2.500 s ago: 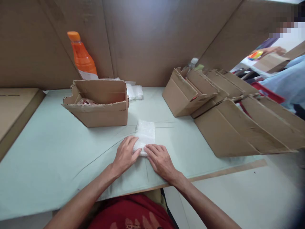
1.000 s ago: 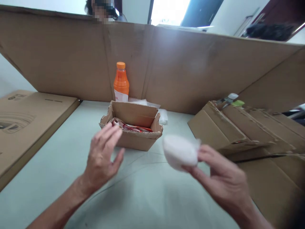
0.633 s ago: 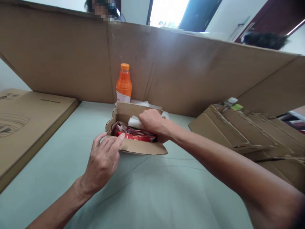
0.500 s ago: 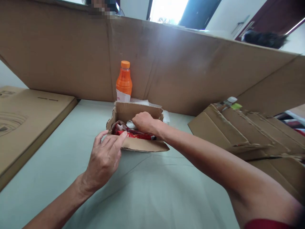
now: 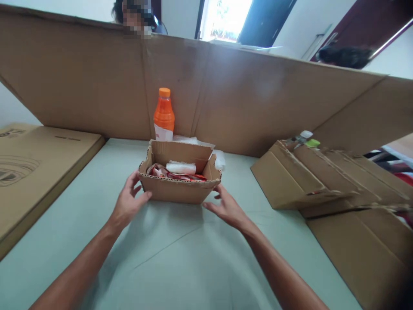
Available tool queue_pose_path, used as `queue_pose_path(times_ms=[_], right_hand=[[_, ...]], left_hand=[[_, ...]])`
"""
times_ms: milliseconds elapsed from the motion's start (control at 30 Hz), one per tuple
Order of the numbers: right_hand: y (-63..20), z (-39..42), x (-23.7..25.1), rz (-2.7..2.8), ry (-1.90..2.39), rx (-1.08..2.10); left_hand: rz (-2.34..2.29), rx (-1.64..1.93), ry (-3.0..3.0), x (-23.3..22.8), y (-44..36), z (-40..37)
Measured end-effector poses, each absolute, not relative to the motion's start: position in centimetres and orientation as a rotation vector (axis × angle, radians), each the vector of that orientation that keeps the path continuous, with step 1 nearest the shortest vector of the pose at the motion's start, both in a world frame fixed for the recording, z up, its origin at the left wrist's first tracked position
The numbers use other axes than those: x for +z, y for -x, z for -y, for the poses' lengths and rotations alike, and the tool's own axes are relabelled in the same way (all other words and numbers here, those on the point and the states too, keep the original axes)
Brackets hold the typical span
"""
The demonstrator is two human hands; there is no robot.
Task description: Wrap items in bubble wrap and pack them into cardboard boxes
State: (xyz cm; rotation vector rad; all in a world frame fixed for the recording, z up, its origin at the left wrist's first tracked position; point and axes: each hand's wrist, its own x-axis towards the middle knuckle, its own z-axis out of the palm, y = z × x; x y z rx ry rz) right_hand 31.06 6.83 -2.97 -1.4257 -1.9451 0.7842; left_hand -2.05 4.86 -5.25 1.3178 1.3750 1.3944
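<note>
A small open cardboard box (image 5: 176,191) stands on the pale green tabletop. Inside it lie a red and brown crinkled packet (image 5: 161,171) and a white roll of clear plastic (image 5: 181,168). My left hand (image 5: 129,200) grips the box's left end, thumb by the front wall and fingers round the side. At the right end, my right hand (image 5: 227,207) has its fingers on the side and its thumb near the lower front corner. Close behind the box stands an orange bottle (image 5: 164,115) with an orange cap and white label.
Clear plastic packaging (image 5: 220,160) lies behind the box. A large flat carton (image 5: 48,172) occupies the left side. Several cardboard bins (image 5: 290,176) stand at the right, one holding a white-capped bottle (image 5: 305,135). A tall cardboard partition (image 5: 241,94) closes off the back; a person's head shows above it.
My right hand has come out of the box and moved to its right end. My left hand has shifted to the left side. The front flap, folded outward before, now stands up.
</note>
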Motion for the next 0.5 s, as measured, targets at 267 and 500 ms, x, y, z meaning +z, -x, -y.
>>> queue_pose_path(times_ms=[267,500], right_hand=[[-32.8,-4.9,-4.0,1.768,1.514,0.85],[-29.6,-1.5,-4.5,1.966,1.129,0.994]], left_hand=[[-1.281,1.421,-1.183,-4.9,-4.8,-0.5],[-1.776,1.291,-1.299,-9.6,0.2,15.7]])
